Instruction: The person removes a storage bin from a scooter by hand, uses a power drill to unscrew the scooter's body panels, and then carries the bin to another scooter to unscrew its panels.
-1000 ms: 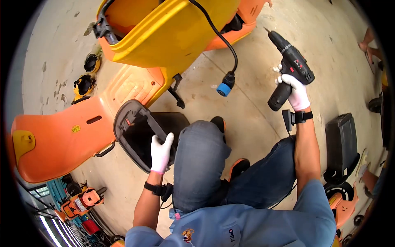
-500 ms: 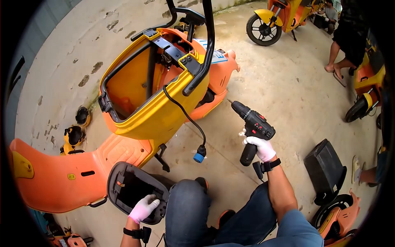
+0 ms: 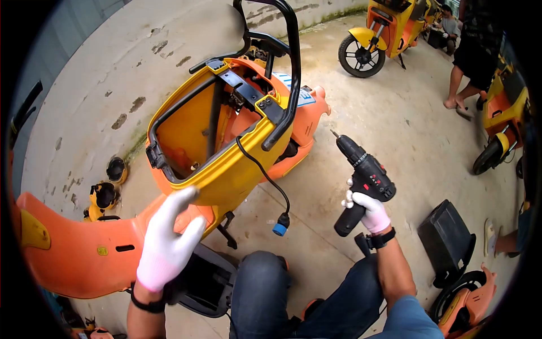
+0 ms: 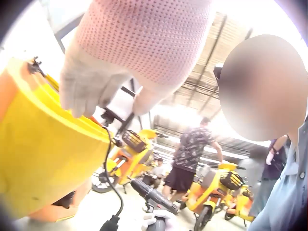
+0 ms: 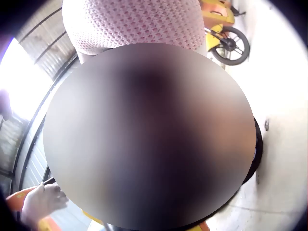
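My gloved left hand is raised in front of the scooter's yellow body, its fingers extended, the thumb apart and nothing in its grasp. Below it, a black storage bin stands beside my knee, partly hidden by the hand and wrist. My right hand, also gloved, grips a black cordless drill by its handle, with the bit pointing up and away. A black cable with a blue-ended plug hangs from the scooter's open compartment. A large blur hides most of the right wrist view.
An orange footboard and front panel extend to the left. Helmets lie on the floor beyond. Another black bin sits at the right near an orange scooter part. People and more scooters are at the back.
My left hand has left the black bin's rim and risen toward the scooter body. The head view has tilted upward since the first frame. The right hand keeps hold of the drill.
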Demonstrator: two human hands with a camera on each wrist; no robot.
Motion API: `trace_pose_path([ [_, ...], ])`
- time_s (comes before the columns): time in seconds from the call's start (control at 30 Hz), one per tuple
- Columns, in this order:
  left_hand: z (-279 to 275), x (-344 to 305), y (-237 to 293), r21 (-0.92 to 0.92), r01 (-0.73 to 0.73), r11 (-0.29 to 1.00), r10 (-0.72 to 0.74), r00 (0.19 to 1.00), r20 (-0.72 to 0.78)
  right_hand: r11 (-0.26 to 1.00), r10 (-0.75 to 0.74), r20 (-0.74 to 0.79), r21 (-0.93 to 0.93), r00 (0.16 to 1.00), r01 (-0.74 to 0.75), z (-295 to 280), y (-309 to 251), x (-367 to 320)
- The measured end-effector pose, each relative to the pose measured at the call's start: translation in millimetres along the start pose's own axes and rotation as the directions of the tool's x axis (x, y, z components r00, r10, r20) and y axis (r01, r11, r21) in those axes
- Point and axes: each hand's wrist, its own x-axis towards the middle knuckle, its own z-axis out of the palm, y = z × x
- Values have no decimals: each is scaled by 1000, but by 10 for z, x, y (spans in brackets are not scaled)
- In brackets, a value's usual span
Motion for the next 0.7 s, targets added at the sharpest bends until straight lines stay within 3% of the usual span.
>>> trace_pose_path([
  [0.07,192,461,24,83,-163,983,170,981,-91,971,-56,-38,-233,998,46,113,-296,-81],
  [0.1,301,693,-31,58,-181,982,186,975,-118,942,-94,-55,-327,994,71,204,-461,-126],
  [0.13,370,889,-59,169,-219,961,240,964,-115,906,-126,-90,-416,988,78,299,-623,-179],
  [0.2,501,1213,-130,269,-212,939,244,966,-89,829,-193,-65,-545,979,127,307,-859,-257],
  [0.27,573,1396,-191,206,-182,961,191,981,-24,717,-204,15,-679,979,160,569,-1230,-368],
  [0.33,618,1492,-180,138,-136,981,126,989,77,703,-110,-21,-709,994,63,719,-1449,-430],
  [0.4,579,1535,-50,110,57,992,-85,958,275,669,-80,-3,-742,997,51,783,-1561,-471],
  [0.47,596,1523,-56,83,17,996,-39,962,270,708,29,-64,-703,998,-66,965,-1726,-501],
  [0.5,596,1522,-25,72,42,997,-58,969,240,673,44,-1,-739,999,-30,1007,-1811,-476],
  [0.6,606,1569,-32,-4,188,982,-183,961,205,623,157,-102,-762,982,-179,1164,-1991,-492],
  [0.67,623,1603,-126,67,255,965,-263,945,196,624,174,-149,-749,973,-226,1315,-2086,-459],
  [0.7,639,1604,-127,75,223,972,-233,959,162,642,211,-176,-717,962,-272,1389,-2154,-424],
])
